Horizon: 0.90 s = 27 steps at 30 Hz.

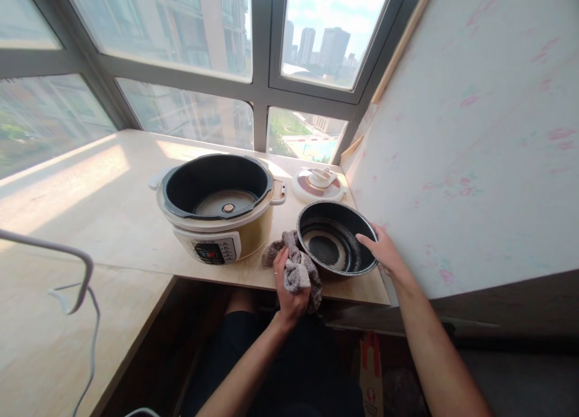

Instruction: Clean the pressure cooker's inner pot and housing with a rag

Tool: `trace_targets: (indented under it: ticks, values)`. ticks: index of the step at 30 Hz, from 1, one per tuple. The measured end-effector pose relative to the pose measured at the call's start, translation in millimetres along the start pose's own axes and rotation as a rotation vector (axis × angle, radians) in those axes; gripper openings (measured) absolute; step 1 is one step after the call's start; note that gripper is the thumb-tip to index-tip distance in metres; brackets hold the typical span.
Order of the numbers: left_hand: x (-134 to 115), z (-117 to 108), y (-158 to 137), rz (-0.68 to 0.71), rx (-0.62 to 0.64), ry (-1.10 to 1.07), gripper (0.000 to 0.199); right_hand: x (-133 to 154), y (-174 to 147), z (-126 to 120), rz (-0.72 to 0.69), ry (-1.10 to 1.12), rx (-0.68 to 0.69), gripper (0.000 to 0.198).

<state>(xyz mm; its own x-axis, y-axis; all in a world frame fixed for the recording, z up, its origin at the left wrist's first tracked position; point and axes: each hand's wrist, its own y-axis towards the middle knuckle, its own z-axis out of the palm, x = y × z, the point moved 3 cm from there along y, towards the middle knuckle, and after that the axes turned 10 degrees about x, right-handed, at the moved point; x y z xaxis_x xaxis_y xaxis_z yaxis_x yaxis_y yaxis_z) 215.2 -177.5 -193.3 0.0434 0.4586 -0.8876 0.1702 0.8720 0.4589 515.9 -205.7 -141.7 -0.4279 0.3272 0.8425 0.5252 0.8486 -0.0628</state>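
My left hand (pixel 292 287) is closed around a bunched grey-brown cloth (pixel 296 272), beside the near left side of a black inner pot (pixel 337 239). With my right hand (pixel 382 248) I grip the pot's right rim, thumb over the edge and fingers outside, partly hidden. The pot sits near the counter's front edge, its inside showing a pale ring on the bottom. Left of it stands an electric pressure cooker (pixel 217 209), lidless, with its heating plate visible and a control panel facing me. Behind the pot rests the cooker's lid (pixel 319 183), handle upward.
The wooden counter (pixel 136 224) runs along large windows (pixel 181 109). A patterned wall (pixel 479 163) closes in on the right. A grey cable (pixel 90 320) crosses the left side. Below the counter stands a paper bag (pixel 371 375).
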Motion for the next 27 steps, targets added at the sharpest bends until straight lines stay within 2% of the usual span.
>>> trace_targets:
  ticks: [2, 5, 14, 18, 22, 27]
  values:
    - [2, 0, 11, -0.048, -0.023, -0.02, 0.068, 2, -13, 4, -0.026, 0.081, -0.021, 0.059]
    - [6, 1, 32, -0.075, -0.022, -0.069, 0.066, 7, -19, 5, -0.047, 0.111, -0.028, 0.064]
    - [20, 5, 81, -0.131, 0.036, -0.148, 0.062, 21, 7, -6, -0.099, 0.124, 0.11, 0.074]
    - [25, 4, 87, -0.191, 0.056, -0.195, 0.063, 18, 20, -7, -0.064, 0.178, 0.141, 0.077]
    - [28, 1, 86, -0.191, 0.072, -0.206, 0.064, 17, 29, -8, -0.021, 0.233, 0.193, 0.082]
    - [27, -4, 80, -0.169, 0.099, -0.205, 0.063, 21, 40, -7, 0.122, 0.341, 0.307, 0.089]
